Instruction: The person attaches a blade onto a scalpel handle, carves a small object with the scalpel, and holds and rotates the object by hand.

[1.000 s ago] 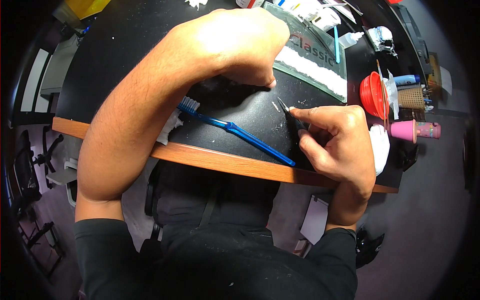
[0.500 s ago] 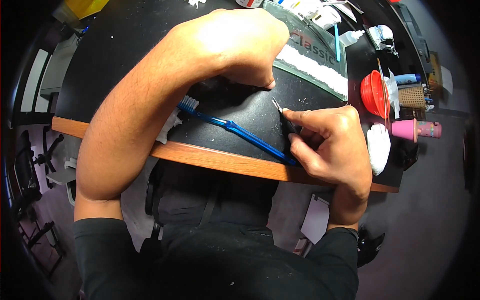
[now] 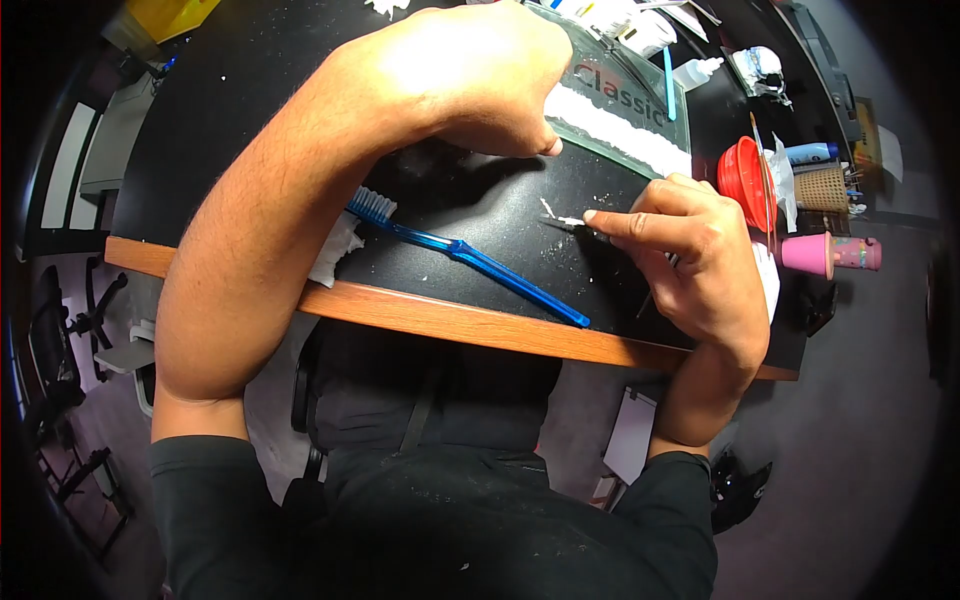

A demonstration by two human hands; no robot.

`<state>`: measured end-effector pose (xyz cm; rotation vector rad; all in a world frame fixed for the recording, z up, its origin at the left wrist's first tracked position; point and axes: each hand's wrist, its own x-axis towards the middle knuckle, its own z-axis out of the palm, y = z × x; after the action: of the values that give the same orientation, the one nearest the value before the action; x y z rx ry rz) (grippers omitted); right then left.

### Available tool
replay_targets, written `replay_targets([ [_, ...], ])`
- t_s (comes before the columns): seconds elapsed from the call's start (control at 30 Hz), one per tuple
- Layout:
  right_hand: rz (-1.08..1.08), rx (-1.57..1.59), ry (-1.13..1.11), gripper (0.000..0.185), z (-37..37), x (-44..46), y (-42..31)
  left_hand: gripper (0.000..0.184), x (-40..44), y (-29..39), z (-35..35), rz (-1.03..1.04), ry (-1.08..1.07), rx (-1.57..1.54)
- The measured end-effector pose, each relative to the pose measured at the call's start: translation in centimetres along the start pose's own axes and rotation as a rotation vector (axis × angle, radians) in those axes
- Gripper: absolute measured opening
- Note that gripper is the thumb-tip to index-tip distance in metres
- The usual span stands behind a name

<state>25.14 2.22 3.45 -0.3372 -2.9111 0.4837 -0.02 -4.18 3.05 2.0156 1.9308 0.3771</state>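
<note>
My right hand (image 3: 700,245) pinches a slim dark-handled tool (image 3: 562,220) with a narrow, pointed metal tip, held low over the black tabletop. A white scrap lies by its tip; whether the two touch I cannot tell. My left hand (image 3: 490,85) is curled at the near left corner of a glass plate (image 3: 610,155) marked "Classic", its thumb showing and the other fingers hidden behind it. What it holds, if anything, is out of sight. Between my arms a blue toothbrush (image 3: 470,255) lies at a slant, and crumpled white material (image 3: 338,250) sits partly behind my left forearm.
White powdery material (image 3: 625,130) forms a strip along the glass plate. To the right are a red bowl (image 3: 738,180), a thin brush across it, a pink cup (image 3: 806,255) and a woven holder (image 3: 822,188). A small dropper bottle (image 3: 697,72) lies behind. Wooden edging (image 3: 450,325) borders the table's front.
My right hand has moved right and slightly away from me, turning the tool flatter. White material now shows at the tool. My left hand has shifted slightly away from me.
</note>
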Motion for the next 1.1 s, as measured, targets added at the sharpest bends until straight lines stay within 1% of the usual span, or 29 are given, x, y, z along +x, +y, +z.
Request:
replay_targets([
  [0.17, 0.004, -0.034, 0.006, 0.041, 0.3, 0.2, 0.3, 0.039, 0.0, 0.0, 0.0, 0.008, 0.011, -0.009],
  [0.27, -0.025, -0.078, 0.048, 0.043, 0.7, 0.6, 0.4, 0.039, 0.0, -0.1, 0.1, 0.010, 0.026, 0.013],
  [0.37, -0.025, -0.076, 0.070, 0.037, 1.2, 0.7, 0.5, 0.040, 0.0, -0.1, 0.1, 0.004, 0.016, 0.028],
  [0.57, -0.010, -0.107, 0.078, 0.037, 1.4, 0.8, 0.6, 0.040, -0.2, 0.1, -0.1, -0.015, 0.020, 0.028],
  [0.67, -0.010, -0.119, 0.084, 0.037, 1.4, 0.7, 0.5, 0.040, 0.0, -0.3, 0.2, 0.019, 0.032, 0.027],
  [0.77, -0.025, -0.084, 0.093, 0.036, 1.0, 0.6, 0.3, 0.039, -0.1, 0.0, -0.2, 0.004, 0.001, 0.008],
  [0.87, 0.009, 0.006, 0.081, 0.034, 0.8, 0.3, -0.2, 0.037, -0.1, 0.3, -0.9, -0.002, -0.072, -0.013],
  [1.0, 0.058, 0.001, 0.030, 0.025, 0.6, 0.4, -1.2, 0.033, -0.4, 0.4, -0.9, 0.036, -0.106, -0.113],
  [1.1, 0.086, 0.004, 0.042, 0.023, 0.9, 0.4, -1.5, 0.032, -0.2, 0.3, -0.3, 0.100, -0.110, -0.156],
])
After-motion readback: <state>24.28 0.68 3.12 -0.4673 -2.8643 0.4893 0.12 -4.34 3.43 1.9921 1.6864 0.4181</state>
